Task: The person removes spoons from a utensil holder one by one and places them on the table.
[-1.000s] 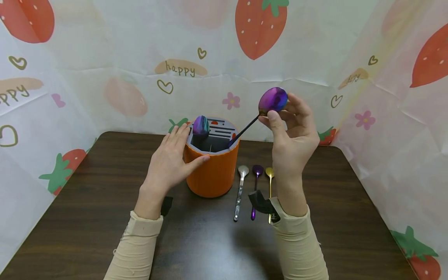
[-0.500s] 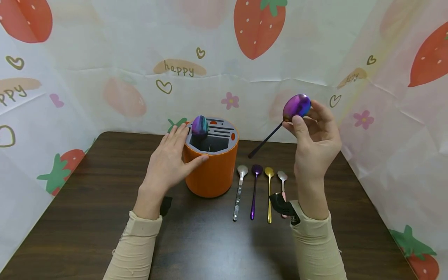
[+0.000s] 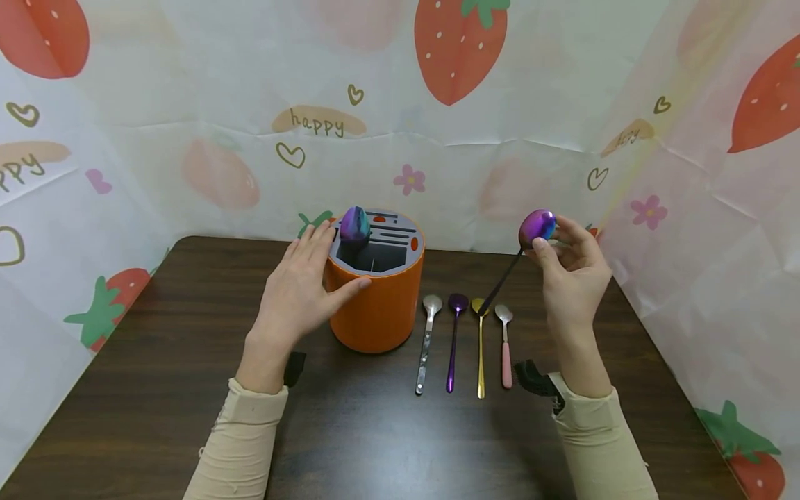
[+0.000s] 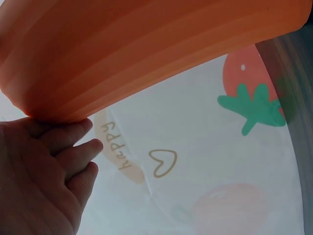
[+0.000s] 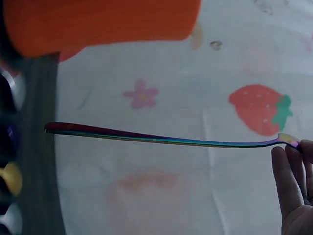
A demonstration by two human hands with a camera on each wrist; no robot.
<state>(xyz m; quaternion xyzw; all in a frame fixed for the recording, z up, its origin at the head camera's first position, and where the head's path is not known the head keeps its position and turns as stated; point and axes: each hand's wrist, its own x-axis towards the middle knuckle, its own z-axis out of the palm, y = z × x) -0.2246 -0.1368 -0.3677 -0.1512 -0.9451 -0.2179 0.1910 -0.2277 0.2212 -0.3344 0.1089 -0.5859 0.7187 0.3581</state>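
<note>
My right hand (image 3: 575,267) pinches a shiny purple-blue spoon (image 3: 536,226) by its bowl, the handle slanting down to the left above the row of spoons. In the right wrist view the spoon (image 5: 166,140) lies nearly level across, clear of the table. My left hand (image 3: 296,295) rests with straight fingers against the left side of an orange utensil holder (image 3: 375,316) with a grey slotted top. A rainbow-coloured utensil head (image 3: 355,226) sticks up from the holder's opening; its lower part is hidden inside. The left wrist view shows fingertips right at the orange wall (image 4: 146,54).
Lying side by side right of the holder are a silver spoon (image 3: 428,344) with a patterned handle, a purple spoon (image 3: 454,347), a gold spoon (image 3: 480,357) and a pink-handled spoon (image 3: 505,354). The dark wooden table (image 3: 387,444) meets a strawberry-printed cloth (image 3: 219,104) behind.
My right hand has carried the spoon right, away from the holder, then lowered it, so its handle end now overlaps the gold spoon. The left hand stays put against the holder.
</note>
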